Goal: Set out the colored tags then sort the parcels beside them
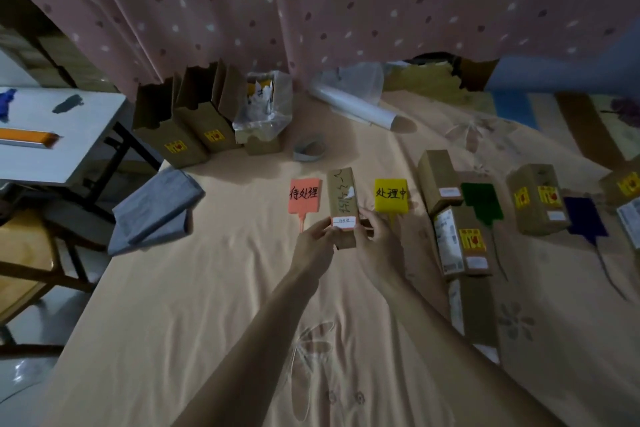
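Fingers of both hands, left point(313, 241) and right point(379, 239), grip a parcel point(343, 208) over the bed point(214, 305), between orange tag point(304, 196) at 9 o'clock and yellow tag point(390, 195) at 3 o'clock.

A folded grey-blue cloth point(156, 208) lies below the white folding table point(52, 135); a spotted pink curtain point(311, 3) hangs behind it.

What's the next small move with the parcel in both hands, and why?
Probably set the parcel down just right of the orange tag. Both hands, left hand and right hand, hold it between the orange tag and yellow tag, and its small red-bordered label seems to match the orange tag's writing, though it's too small to read surely.
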